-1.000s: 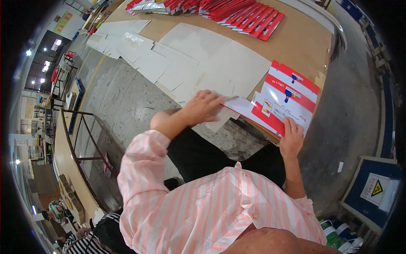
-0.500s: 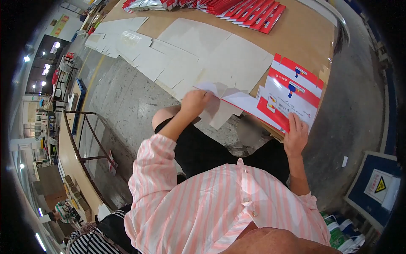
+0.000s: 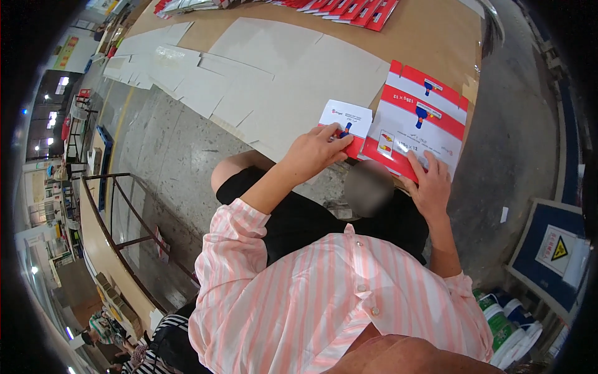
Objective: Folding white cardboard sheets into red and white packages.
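Note:
A flat red and white printed carton [image 3: 408,118] lies at the table's near right edge. Left of its main face, a narrower printed panel [image 3: 354,113] faces up, meeting the main face along a seam. My left hand [image 3: 314,153] is closed over the near end of that panel, fingers bent together and partly covering the print. My right hand [image 3: 431,184] rests on the near edge of the main face, its fingers spread and reaching over the print. The carton's underside is hidden.
Plain pale cardboard sheets [image 3: 274,68] overlap across the brown table [image 3: 436,37]. A fanned stack of red and white cartons [image 3: 349,11] lies at the far edge. A metal-framed table [image 3: 103,243] stands to my left, a blue sign board [image 3: 548,255] and buckets [image 3: 504,330] to my right.
My left hand has moved right with the carton's left part, which was pale side up and now shows print beside the main face. My right hand has shifted slightly left, its fingers more spread.

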### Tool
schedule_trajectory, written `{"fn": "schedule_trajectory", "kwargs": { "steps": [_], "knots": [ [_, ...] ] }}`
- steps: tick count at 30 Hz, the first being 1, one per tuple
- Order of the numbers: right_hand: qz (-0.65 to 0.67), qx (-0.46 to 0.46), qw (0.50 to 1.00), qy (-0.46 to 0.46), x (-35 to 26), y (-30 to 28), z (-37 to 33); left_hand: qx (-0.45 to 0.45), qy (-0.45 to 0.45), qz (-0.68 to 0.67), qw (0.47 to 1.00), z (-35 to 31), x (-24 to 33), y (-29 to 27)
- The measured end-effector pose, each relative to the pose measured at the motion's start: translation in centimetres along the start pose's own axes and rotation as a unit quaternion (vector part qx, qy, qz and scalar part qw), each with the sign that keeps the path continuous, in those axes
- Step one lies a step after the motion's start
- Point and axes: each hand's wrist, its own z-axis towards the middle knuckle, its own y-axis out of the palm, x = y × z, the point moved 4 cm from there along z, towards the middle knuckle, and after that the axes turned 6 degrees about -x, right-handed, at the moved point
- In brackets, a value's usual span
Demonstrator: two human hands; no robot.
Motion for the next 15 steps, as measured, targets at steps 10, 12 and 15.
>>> {"fn": "schedule_trajectory", "kwargs": {
  "steps": [10,12,15],
  "knots": [
    [-0.043,0.07,0.996,-0.032,-0.7,2.1,0.1,0.119,-0.011,0.088,0.989,2.4,-0.4,5.1],
    [-0.041,0.069,0.997,-0.021,-0.5,1.8,0.1,0.12,-0.003,0.117,0.986,3.4,0.4,4.8],
    [0.033,0.087,0.996,-0.016,-1.0,1.2,-0.1,0.024,-0.032,0.111,0.993,6.1,-0.3,3.8]
  ]
}}
